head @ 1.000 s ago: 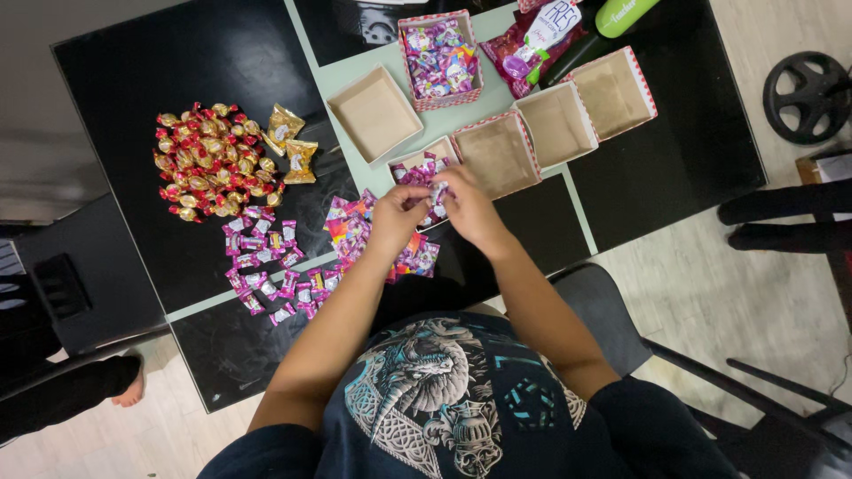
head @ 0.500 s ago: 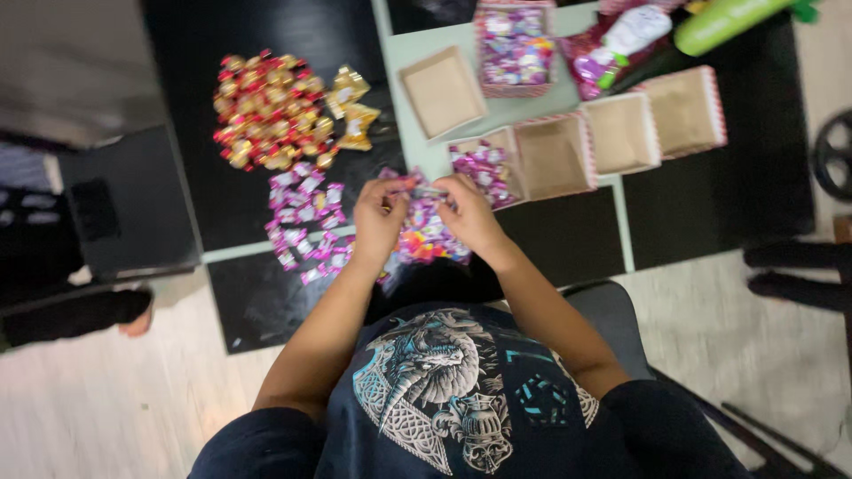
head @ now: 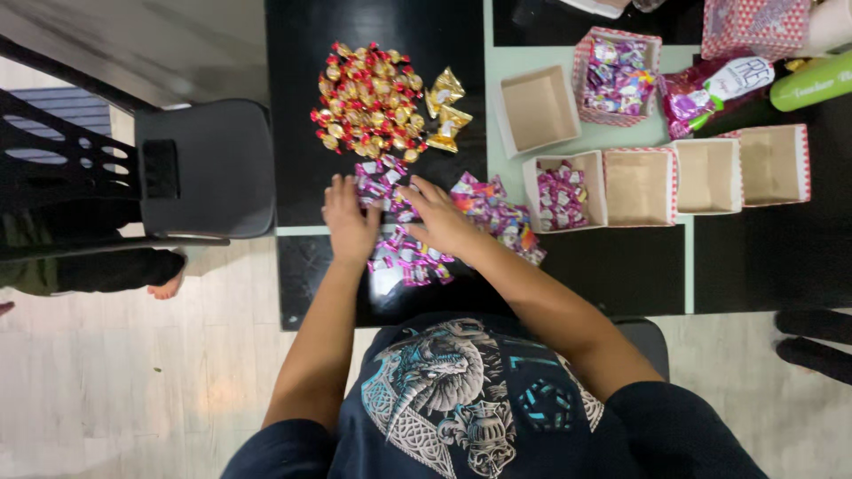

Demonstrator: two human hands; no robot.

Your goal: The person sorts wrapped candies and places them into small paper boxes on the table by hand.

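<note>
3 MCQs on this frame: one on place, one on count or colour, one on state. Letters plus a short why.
1. Where do both hands rest?
A. on the pink-wrapped candies near the table's front edge
B. inside an empty box
C. on the green bottle

2. How many open boxes in the row nearest the person hold no candy?
A. one
B. three
C. five

3. What is the state of the box at the left end of that row?
A. closed with a lid
B. tipped on its side
C. open, partly filled with pink candies

Answers:
1 A: the left hand and right hand lie flat on the pink-wrapped candies, below the gold and red candy pile.
2 B: right of the partly filled box, three empty boxes show bare brown bottoms.
3 C: it stands upright, lidless, with pink wrappers inside.
</note>
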